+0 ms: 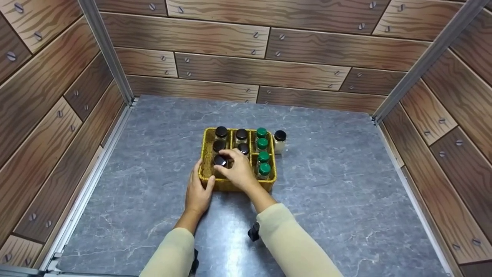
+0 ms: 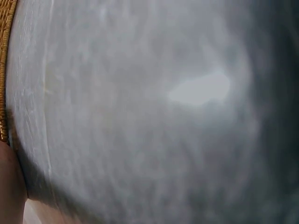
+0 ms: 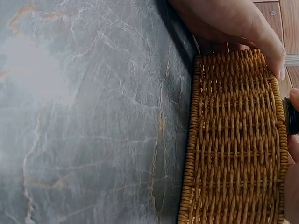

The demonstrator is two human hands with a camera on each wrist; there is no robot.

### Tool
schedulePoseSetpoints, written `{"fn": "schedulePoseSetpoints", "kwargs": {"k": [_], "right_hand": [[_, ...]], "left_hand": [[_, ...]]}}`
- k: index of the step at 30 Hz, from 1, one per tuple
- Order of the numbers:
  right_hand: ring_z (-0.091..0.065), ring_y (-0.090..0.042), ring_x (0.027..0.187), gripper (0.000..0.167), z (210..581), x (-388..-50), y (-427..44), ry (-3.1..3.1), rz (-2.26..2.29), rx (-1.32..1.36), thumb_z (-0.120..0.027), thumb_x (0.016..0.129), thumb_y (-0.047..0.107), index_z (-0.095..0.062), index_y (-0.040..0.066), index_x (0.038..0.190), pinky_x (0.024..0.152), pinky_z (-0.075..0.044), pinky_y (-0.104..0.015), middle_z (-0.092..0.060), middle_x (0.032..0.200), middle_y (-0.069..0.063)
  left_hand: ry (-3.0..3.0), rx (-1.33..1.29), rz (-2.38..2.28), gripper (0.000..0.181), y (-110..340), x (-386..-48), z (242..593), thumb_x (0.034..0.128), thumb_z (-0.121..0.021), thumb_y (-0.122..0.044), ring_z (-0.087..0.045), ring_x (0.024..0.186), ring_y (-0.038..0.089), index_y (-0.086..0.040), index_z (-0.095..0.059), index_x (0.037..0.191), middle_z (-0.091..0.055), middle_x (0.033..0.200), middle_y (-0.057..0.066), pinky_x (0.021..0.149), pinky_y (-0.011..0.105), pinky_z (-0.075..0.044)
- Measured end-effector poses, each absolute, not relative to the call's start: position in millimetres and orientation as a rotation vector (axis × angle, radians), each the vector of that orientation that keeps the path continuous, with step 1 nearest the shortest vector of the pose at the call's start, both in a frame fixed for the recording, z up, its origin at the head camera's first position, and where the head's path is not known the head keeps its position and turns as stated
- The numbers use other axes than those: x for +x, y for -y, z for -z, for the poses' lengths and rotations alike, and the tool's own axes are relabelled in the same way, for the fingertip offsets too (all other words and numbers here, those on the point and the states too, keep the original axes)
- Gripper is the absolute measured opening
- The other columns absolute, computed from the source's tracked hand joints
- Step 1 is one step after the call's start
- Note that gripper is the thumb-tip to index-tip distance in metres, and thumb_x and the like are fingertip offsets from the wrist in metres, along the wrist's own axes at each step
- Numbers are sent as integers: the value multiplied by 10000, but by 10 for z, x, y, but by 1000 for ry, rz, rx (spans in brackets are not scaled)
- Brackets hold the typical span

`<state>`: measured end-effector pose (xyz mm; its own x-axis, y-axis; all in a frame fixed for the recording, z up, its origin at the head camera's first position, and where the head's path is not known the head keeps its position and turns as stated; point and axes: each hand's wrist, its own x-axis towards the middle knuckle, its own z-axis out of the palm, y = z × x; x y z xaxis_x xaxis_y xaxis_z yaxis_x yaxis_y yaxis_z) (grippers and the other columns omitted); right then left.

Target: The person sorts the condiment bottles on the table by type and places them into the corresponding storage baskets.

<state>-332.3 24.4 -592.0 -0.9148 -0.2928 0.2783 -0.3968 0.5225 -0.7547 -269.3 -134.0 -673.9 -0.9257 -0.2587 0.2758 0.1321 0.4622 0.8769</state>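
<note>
A yellow-brown wicker basket (image 1: 207, 134) with compartments holds several small glass jars. In its left compartment, my right hand (image 1: 241, 169) has thumb and forefinger around the black cap of the nearest jar (image 1: 220, 160); that black cap (image 3: 291, 115) also shows above the rim in the right wrist view. My left hand (image 1: 198, 194) grips the basket's near left corner, thumb on the front and fingers along the left side. Black-capped jars (image 1: 241, 134) stand in the middle compartment, partly hidden by my right hand. Green-capped jars (image 1: 262, 144) fill the right side.
A black-capped jar (image 1: 280, 142) with pale contents stands on the table just outside the basket's right side. The grey marbled tabletop (image 1: 330, 184) is bounded by wood-patterned walls (image 1: 215, 69) at the back and both sides.
</note>
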Motion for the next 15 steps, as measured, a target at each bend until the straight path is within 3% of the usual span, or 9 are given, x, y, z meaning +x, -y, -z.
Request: {"fn": "schedulePoseSetpoints", "kwargs": {"k": [5,15], "right_hand": [[-723,-229,1121,463,5940,-3315,-251,2593,-1363,592,-920,873,242,-769,128,1295,989,-606,-345,-745,1247,-67],[-715,-258,1167,409,5956,-3282,-278,2422,-1477,613,-893,908,214,-772,88,1277,1017,-596,-397,-736,1236,-69]], "left_hand": [[2337,99,1444,713,1338,-2700,6759,1039,-688,-307,-548,1460,438,-170,-375,1665,-507,1629,227,1206,630,-448],[2348,111,1458,700,1331,-2702,6762,1053,-677,-289,-550,1461,436,-178,-366,1670,-501,1633,222,1210,633,-447]]}}
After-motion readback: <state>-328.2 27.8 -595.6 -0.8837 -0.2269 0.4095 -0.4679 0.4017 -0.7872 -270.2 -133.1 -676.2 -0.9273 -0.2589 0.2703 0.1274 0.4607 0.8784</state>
